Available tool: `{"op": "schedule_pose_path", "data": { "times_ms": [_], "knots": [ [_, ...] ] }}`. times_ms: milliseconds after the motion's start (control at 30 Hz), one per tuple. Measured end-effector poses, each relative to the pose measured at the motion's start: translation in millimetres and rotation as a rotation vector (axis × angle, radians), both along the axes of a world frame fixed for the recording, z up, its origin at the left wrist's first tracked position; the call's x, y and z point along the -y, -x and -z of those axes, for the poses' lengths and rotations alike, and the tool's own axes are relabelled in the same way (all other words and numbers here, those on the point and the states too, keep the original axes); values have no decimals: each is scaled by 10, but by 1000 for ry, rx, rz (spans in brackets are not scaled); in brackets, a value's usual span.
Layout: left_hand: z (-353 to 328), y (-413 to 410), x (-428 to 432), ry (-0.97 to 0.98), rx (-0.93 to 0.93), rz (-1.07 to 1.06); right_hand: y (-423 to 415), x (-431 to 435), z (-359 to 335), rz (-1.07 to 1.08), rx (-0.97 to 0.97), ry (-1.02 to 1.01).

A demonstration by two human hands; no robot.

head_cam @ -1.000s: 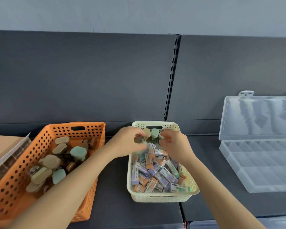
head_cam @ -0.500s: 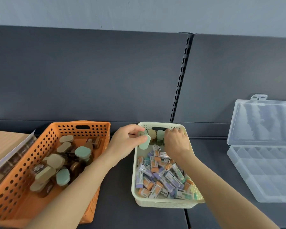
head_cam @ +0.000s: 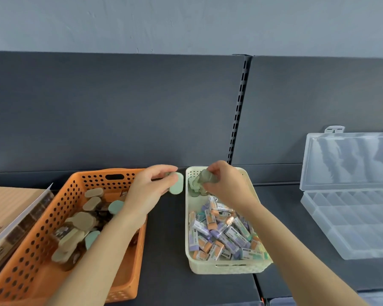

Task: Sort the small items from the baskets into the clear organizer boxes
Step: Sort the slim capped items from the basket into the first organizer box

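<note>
A pale green capped piece (head_cam: 177,184) sits in the left hand (head_cam: 149,192), pinched between thumb and curled fingers (head_cam: 164,170). It hangs above the strip of dark surface (head_cam: 164,250) between the two baskets, just beside the far left corner of the cream basket (head_cam: 228,267). The right hand (head_cam: 229,186) hovers over the far end of that basket, its fingers (head_cam: 216,171) curled round a grey-green piece (head_cam: 206,176) lifted clear of a few like pieces (head_cam: 194,188) standing in the corner below. The nearer part of the cream basket is heaped with small wrapped items (head_cam: 221,236) in orange, purple and green sleeves. To the left, the orange basket (head_cam: 27,257) holds a pile of oval-capped pieces (head_cam: 82,220), tan and pale green, and the left forearm crosses over its near right corner. Further left, a cardboard box (head_cam: 7,206) lies at the frame's edge, touching or just beside the orange basket. Well apart on the right, the clear organizer box (head_cam: 352,224) rests on the surface, with its lid (head_cam: 349,157) standing open against the dark back panel (head_cam: 119,111). I cannot tell whether its divided compartments hold anything.
</note>
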State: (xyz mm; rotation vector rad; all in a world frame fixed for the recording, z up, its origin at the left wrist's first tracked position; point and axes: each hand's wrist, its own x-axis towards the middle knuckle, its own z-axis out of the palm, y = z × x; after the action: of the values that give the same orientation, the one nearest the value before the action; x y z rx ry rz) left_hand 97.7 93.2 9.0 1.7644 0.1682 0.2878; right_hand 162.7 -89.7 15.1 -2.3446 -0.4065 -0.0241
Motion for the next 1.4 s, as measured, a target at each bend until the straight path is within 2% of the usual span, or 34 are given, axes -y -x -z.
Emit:
{"op": "schedule_pose_path", "data": {
  "times_ms": [100, 367, 533, 800, 1000, 1200, 1400],
  "knots": [
    [-55, 170, -182, -49, 17, -50, 183, -211, -51, -54, 0, -110],
    [-55, 761, -723, -126, -7, -271, 594, -858, 153, -233, 1, -238],
    [53, 963, -973, -364, -86, -330, 705, -1142, 245, -317, 74, -171],
    [141, 958, -1048, -752, -140, -221, 823, -1334, 250, -472, 235, 100],
    [182, 874, -1066, -839, -165, -179, 719, -1454, 277, -474, 252, 267],
    [229, 797, -1080, -906, -172, -131, 659, -1436, 321, -459, 241, 258],
    [229, 791, -1006, -888, -147, -99, 649, -1206, 224, -384, 204, 103]
  ]
}}
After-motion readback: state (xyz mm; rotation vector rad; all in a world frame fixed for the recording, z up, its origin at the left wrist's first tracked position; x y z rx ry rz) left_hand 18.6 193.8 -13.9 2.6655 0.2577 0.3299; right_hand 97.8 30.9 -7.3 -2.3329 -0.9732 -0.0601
